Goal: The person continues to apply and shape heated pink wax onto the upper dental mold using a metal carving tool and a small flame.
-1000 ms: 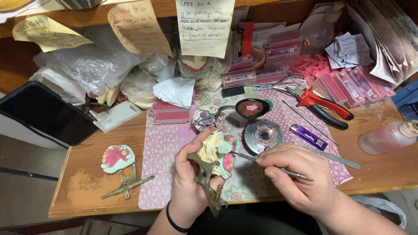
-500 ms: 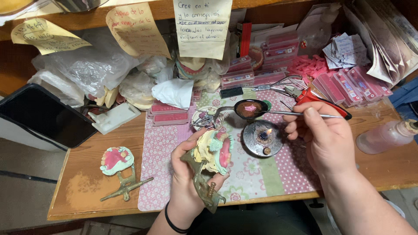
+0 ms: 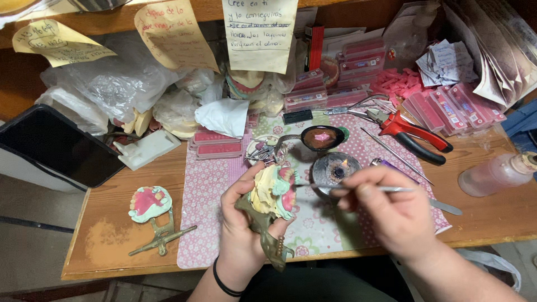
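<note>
My left hand [image 3: 243, 223] grips the dental model [image 3: 272, 193] over the bench's [image 3: 112, 240] near edge; my right hand [image 3: 391, 215] pinches a metal tool [image 3: 347, 187], tip touching it. Burner [image 3: 334, 168], spoon [image 3: 319, 137] and pliers [image 3: 414, 131] crowd behind; bare wood lies left.

left hand [image 3: 240, 223] clenched, right hand [image 3: 386, 215] pinching

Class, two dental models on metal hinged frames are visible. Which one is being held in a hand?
The yellowish model, gripped in the left hand. The other, green-and-pink model, lies untouched on the table's left side.
</note>
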